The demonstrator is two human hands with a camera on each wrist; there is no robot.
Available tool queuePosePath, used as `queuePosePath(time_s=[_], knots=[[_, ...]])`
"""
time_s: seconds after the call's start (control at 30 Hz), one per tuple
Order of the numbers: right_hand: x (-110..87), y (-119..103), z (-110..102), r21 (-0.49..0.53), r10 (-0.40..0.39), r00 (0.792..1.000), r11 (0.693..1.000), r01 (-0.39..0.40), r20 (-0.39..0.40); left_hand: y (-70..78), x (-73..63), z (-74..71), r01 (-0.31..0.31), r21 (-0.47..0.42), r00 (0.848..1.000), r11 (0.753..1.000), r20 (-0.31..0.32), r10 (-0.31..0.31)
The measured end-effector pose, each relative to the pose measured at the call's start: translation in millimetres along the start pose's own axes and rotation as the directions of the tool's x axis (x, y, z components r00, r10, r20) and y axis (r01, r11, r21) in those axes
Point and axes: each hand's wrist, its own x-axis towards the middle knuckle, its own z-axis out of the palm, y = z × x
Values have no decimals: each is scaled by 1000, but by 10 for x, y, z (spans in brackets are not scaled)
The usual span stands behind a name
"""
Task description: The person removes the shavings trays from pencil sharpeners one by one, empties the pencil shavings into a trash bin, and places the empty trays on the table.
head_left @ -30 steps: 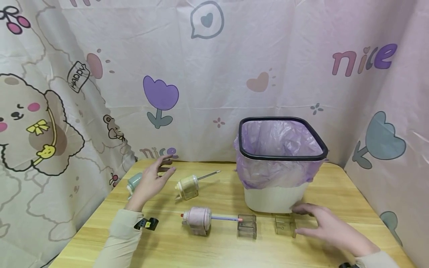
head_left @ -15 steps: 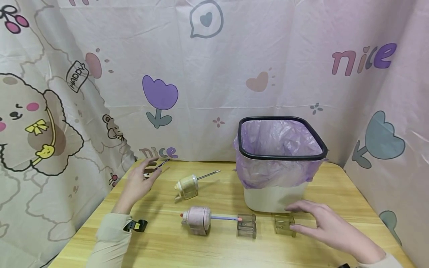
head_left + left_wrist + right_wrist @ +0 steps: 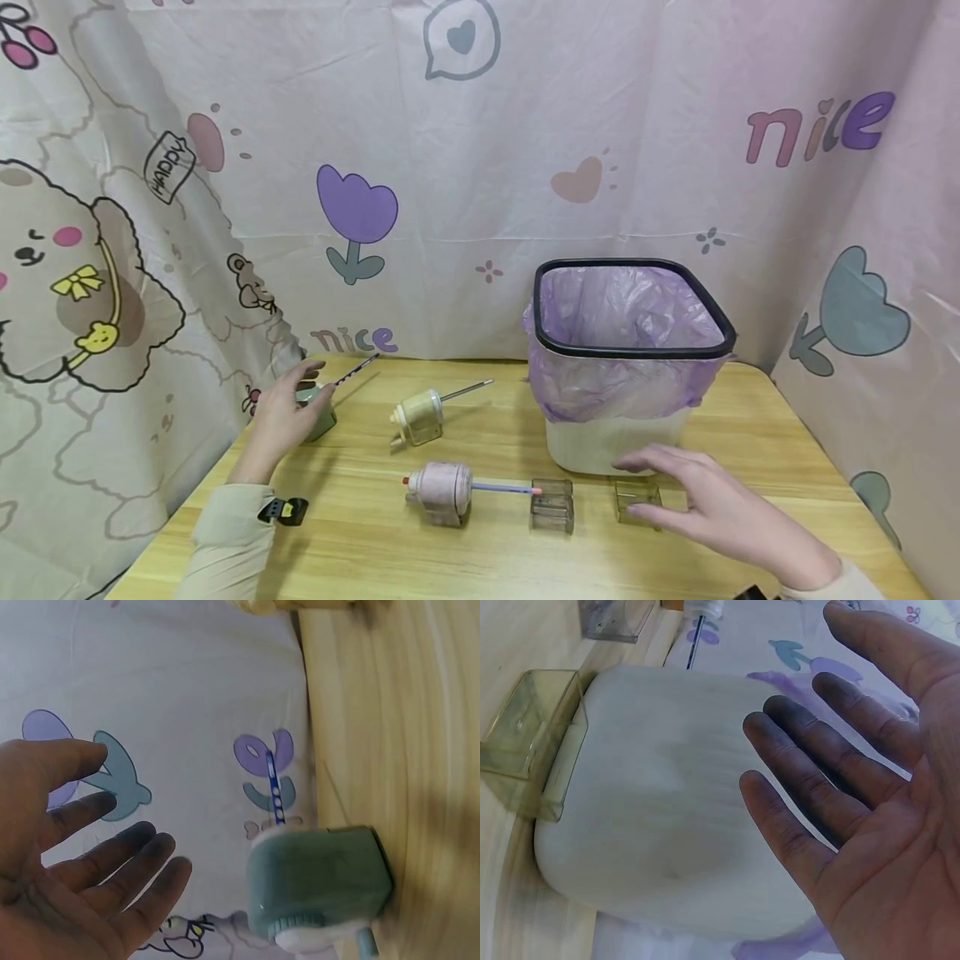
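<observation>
My left hand hovers over the left side of the table with its fingers spread and holds nothing. Just beyond it stands a green crank pencil sharpener, partly hidden by the hand in the head view. A blue patterned pencil sticks out of its far side. Fingers straight, my right hand hangs in the air in front of the white bin. Beneath its fingertips lies a yellowish clear shavings drawer, apart from the hand in the right wrist view.
A cream sharpener with a grey pencil and a pink sharpener with a purple pencil stand mid-table. A smoky clear drawer lies by the purple pencil's end. A purple bag lines the bin. Printed curtains surround the table.
My left hand has drawn back to the left, and the green sharpener's body and its pencil now show past it. The right hand has shifted a little left over the yellowish drawer.
</observation>
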Motion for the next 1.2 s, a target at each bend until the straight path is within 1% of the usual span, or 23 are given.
queuePosePath(time_s=[0.13, 0.23, 0.43, 0.5, 0.67, 0.77, 0.93, 1.2], knots=[[43, -57, 5, 2, 0, 1000, 1000, 0, 5, -69, -13, -18, 27, 61, 1000, 998, -5, -27], [76, -96, 17, 0, -2, 1000, 1000, 2, 16, -114, -20, -31, 54, 94, 998, 994, 7, -55], [136, -164, 47, -4, -10, 999, 1000, 10, 43, -208, -29, -32, 78, 102, 997, 992, 18, -80], [156, -180, 63, -2, -17, 999, 1000, 18, 46, -237, -35, -32, 99, 105, 995, 990, 22, -101], [203, -212, 103, 10, -43, 998, 999, 42, 52, -312, -35, -43, 166, 116, 983, 979, 56, -173], [230, -237, 121, 34, -43, 997, 999, 41, 67, -355, -34, -43, 196, 128, 975, 972, 78, -207], [278, -289, 150, 69, -17, 994, 998, 10, 107, -415, -27, -32, 214, 152, 967, 965, 106, -231], [333, -333, 211, 102, -46, 991, 994, 33, 124, -492, -14, 7, 228, 166, 956, 959, 150, -253]])
